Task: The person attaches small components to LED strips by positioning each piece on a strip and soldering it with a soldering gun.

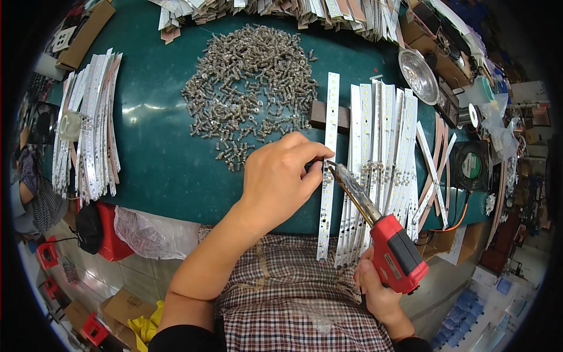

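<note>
A narrow white LED strip board (332,105) lies lengthwise before me, its far part across a dark block (318,114). Over its middle, my left hand (281,176) is closed in a pinch, thumb and index finger at the board; whatever sits between the fingertips is too small to make out. My right hand (378,290) grips a red and black soldering gun (399,255) from below. Its tip reaches the board right beside my left fingertips. Just right of this board lies a row of similar LED strip boards (381,164).
A big pile of small metal connectors (252,70) covers the green table's (152,146) middle. More LED boards (97,111) are stacked at the left, with others along the far edge. A metal bowl (418,76), solder spool (469,116) and small fan (471,166) stand at the right.
</note>
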Demonstrator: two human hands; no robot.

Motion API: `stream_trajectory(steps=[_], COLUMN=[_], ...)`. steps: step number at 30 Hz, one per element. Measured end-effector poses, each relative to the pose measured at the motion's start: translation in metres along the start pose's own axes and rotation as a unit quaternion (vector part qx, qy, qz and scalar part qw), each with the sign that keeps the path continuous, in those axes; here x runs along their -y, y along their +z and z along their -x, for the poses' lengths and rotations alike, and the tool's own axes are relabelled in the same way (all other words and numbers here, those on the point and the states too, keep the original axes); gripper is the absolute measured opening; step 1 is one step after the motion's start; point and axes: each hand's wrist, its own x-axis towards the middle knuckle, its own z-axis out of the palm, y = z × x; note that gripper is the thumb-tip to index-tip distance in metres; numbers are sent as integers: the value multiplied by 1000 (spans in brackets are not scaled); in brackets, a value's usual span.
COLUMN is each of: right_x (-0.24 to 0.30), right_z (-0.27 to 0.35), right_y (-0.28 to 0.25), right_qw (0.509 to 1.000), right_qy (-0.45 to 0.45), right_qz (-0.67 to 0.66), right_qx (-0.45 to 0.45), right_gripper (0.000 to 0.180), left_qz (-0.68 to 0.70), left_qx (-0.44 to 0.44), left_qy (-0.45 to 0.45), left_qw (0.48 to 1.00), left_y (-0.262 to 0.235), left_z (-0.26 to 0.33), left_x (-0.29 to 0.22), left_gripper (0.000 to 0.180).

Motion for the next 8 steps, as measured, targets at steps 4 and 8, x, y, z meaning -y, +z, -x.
stream_trajectory(steps=[4, 8], right_x=[0, 1], right_z=[-3, 0], right_y=[0, -1], right_qw=[1000, 1000], right_qy=[10, 11], right_qz=[-3, -2], right_qx=[24, -9], right_gripper=[15, 19], left_qz=[0, 5], left_qx=[0, 1], left_qy=[-2, -6], left_qw=[1000, 1000], left_y=[0, 2], left_z=[1, 1], left_x=[0, 0], left_gripper=[20, 19])
